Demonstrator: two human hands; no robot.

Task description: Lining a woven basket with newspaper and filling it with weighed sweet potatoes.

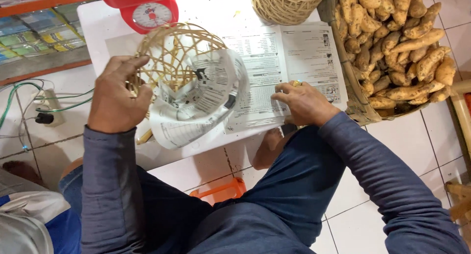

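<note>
My left hand (117, 94) grips the rim of a small open-weave bamboo basket (171, 50) that is tilted on its side on a low white table (98, 23). A sheet of newspaper (201, 99) is tucked into the basket as a lining and spills out over its front. My right hand (301, 103), with a ring on one finger, rests flat on a stack of newspaper sheets (279, 62) spread on the table to the right of the basket.
A red kitchen scale (147, 8) stands at the table's back. Another woven basket (282, 3) sits behind the papers. A large basket of sweet potatoes (397, 43) is at the right. Cables and a plug (41, 114) lie on the tiled floor at left.
</note>
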